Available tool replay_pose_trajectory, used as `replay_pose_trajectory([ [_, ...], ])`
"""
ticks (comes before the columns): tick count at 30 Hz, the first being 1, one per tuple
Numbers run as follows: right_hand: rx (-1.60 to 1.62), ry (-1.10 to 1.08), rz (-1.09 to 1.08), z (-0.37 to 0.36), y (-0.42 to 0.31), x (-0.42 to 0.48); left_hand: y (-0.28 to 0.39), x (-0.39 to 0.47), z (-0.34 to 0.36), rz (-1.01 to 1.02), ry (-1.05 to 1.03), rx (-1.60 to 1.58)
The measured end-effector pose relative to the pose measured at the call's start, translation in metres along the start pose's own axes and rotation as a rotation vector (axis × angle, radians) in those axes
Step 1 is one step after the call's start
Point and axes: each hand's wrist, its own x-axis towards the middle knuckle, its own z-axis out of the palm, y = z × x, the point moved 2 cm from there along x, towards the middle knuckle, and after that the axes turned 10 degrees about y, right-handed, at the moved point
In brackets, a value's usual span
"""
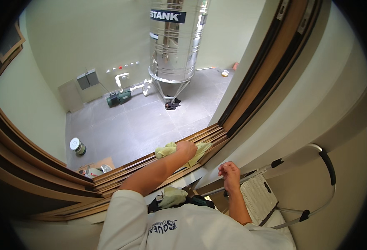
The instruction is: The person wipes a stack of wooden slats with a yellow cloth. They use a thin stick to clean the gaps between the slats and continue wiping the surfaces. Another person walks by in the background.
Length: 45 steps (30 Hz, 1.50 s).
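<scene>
My left hand (pixel 188 150) presses a pale yellow-green cloth (pixel 204 149) onto the grooved track of a wood-toned sliding window frame (pixel 130 175). The cloth is bunched on one side of the fist and spreads out flatter on the other, near the frame's corner. My right hand (pixel 230 175) hangs in the air beside the wall edge, fingers loosely curled and no object visible in it. At my waist, a second light green cloth (pixel 173 197) sticks out of a dark pouch (pixel 154 203).
Close to my right side stands a folding stepladder (pixel 260 197) with a metal rail (pixel 314 209). Beyond the window are a steel water tank (pixel 175 53) on legs, a green pump (pixel 118 98) with white pipes, a lidded can (pixel 77 146) and a grey wall box (pixel 88 79).
</scene>
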Motion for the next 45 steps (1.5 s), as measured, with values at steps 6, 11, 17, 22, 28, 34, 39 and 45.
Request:
replay_pose_trajectory([
  [6,-0.022,-0.149,0.059,0.036,0.015,0.003,-0.030,-0.078,0.013,-0.122,-0.018,-0.038],
  [11,-0.085,-0.276,0.116,0.063,0.034,0.010,-0.049,-0.138,0.025,-0.289,-0.030,-0.120],
  [17,-0.154,-0.429,0.136,0.094,0.048,0.015,-0.070,-0.200,0.023,-0.431,-0.072,-0.088],
  [22,-0.216,-0.513,0.097,0.114,0.049,0.013,-0.091,-0.261,0.000,-0.474,0.123,-0.204],
  [28,-0.242,-0.713,0.125,0.157,0.054,-0.009,-0.083,-0.301,0.039,-0.625,0.752,-0.769],
  [34,-0.373,-1.250,-0.460,0.208,0.039,-0.062,-0.058,-0.268,0.049,-0.683,0.942,-1.570],
  [39,-0.185,-1.246,-0.023,0.209,0.053,-0.083,-0.031,-0.206,0.070,-0.691,1.271,-1.421],
  [45,-0.396,-1.130,-0.129,0.193,0.046,-0.047,-0.047,-0.221,0.058,-0.627,0.917,-0.681],
])
